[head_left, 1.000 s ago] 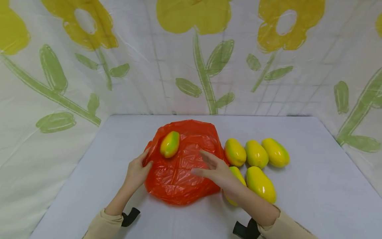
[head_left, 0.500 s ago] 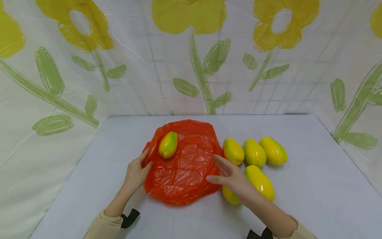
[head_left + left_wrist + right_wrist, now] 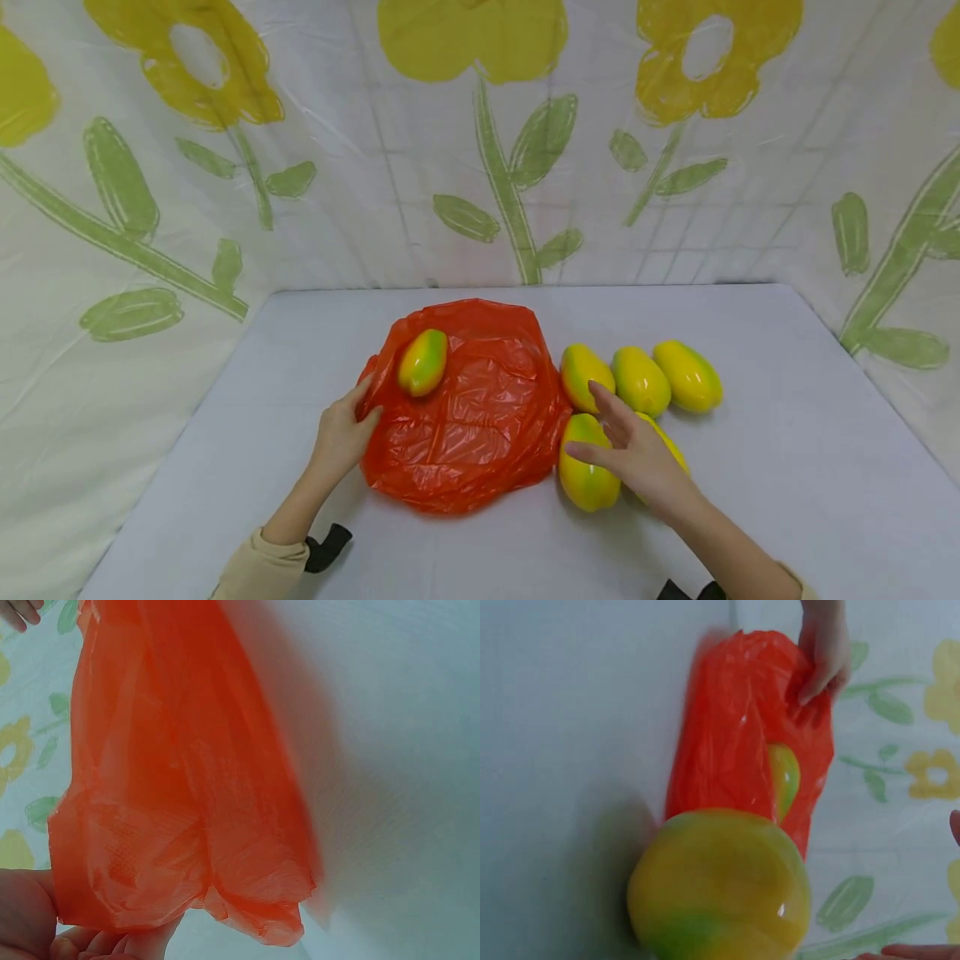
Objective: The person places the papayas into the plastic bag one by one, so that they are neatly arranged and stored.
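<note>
A: How did the grips stand?

B: The left grip point(image 3: 345, 433) pinched the left edge of the red bag point(image 3: 480, 408). The right grip point(image 3: 637, 460) was released, fingers spread over the front-left fruit point(image 3: 588, 489); in the right wrist view, they stood apart from the nearest fruit.

A: Where were the fruits?

B: One loose fruit point(image 3: 423, 363) lay in the bag's mouth, toward its left side. On the surface point(image 3: 810, 467), right of the bag, the back row point(image 3: 641, 383) held three; the front-right fruit point(image 3: 666, 435) was partly hidden behind the right grip.

A: How was the step best done?

B: It appeared to be a pick-up of the front-left fruit. Thumb and fingers were best set low across its rounded sides, since the glossy skin would probably roll. A steady left hold would have kept the thin film from dragging.

A: And edges and room?

B: The fruit lay right beside the bag, contact uncertain, so an upright lift seemed safer than a sideways pull. Room lay nearer the person and farther right; the surface's far edge, before the flowered curtain point(image 3: 337, 225), was well apart.
</note>
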`<state>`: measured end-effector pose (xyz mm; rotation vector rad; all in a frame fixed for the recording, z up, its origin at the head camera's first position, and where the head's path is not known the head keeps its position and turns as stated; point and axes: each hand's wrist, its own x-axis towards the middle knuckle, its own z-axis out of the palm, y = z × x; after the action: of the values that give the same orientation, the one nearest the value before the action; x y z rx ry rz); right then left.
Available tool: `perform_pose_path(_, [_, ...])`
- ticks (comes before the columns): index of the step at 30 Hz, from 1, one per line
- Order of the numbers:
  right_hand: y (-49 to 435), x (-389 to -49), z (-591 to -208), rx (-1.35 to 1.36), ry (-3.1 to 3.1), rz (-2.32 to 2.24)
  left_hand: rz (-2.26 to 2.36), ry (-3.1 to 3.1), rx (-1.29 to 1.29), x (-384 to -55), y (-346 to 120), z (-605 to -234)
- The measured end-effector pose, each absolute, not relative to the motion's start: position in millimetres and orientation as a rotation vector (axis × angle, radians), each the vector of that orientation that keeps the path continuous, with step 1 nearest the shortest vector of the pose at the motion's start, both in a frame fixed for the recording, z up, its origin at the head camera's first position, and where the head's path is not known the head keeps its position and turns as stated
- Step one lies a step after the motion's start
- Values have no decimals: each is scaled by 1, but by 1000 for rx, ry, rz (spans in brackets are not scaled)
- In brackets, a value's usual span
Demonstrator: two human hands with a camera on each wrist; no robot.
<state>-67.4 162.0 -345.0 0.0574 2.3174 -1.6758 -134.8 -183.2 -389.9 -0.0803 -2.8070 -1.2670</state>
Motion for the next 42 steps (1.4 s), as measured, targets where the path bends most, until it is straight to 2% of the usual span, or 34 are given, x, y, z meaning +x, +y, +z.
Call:
perform_pose_path(16, [202, -61, -352, 172, 2468, -1419, -1275, -2802, -89, -133, -182, -386])
perform_pose_path(27, [228, -57, -370, 247, 2528, -1258, -1259, -2800, -91, -133, -181, -386])
perform_pose_path(42, [232, -62, -389, 322, 2457, -1228, -1247, -2794, -91, -133, -182, -387])
